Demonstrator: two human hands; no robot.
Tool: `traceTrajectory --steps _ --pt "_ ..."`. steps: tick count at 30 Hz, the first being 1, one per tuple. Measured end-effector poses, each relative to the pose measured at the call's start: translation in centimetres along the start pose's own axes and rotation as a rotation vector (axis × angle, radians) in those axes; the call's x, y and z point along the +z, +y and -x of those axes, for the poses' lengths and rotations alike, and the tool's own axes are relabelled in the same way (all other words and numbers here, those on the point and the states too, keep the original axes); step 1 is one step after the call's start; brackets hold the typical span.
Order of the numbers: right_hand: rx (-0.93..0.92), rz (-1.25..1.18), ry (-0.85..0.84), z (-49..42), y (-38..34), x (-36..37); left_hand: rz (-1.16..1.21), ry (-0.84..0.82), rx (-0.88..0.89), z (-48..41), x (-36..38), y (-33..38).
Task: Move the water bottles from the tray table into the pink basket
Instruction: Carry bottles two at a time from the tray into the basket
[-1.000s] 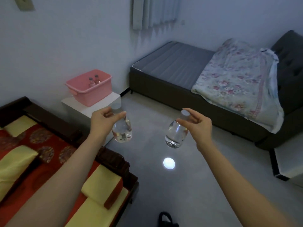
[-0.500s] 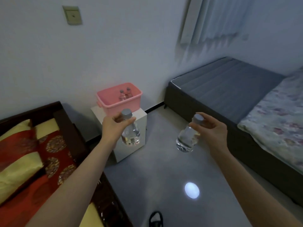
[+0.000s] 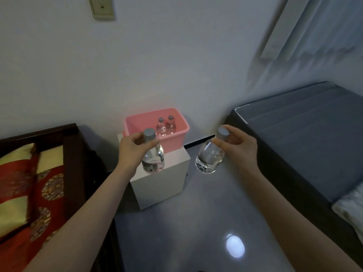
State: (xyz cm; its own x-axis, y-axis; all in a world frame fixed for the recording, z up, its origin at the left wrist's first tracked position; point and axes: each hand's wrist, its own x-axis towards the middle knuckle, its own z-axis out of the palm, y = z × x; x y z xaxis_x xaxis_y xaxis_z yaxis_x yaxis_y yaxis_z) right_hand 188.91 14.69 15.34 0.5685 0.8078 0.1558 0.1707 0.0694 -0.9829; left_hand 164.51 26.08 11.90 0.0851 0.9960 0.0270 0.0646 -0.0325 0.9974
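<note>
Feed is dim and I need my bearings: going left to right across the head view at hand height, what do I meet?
Red and yellow cushions → left hand → left bottle → right bottle → right hand → grey mattress. The pink basket overlaps the left bottle, so it is left out.

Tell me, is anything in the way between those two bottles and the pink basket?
Nothing visible. The left hand holds the left bottle and the right hand the right bottle in open air before the pink basket. Its top is open; two bottles inside leave room.
</note>
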Motion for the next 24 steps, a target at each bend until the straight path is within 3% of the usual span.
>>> traceTrajectory --steps 16,24 --pt "0.14 -0.024 -0.358 -26.9 9.1 17.3 -0.061 0.307 -0.067 -23.1 1.7 -6.6" --pt "0.165 0.087 -0.358 -32.8 16.2 25.4 -0.07 0.302 -0.157 -31.7 0.1 -12.1"
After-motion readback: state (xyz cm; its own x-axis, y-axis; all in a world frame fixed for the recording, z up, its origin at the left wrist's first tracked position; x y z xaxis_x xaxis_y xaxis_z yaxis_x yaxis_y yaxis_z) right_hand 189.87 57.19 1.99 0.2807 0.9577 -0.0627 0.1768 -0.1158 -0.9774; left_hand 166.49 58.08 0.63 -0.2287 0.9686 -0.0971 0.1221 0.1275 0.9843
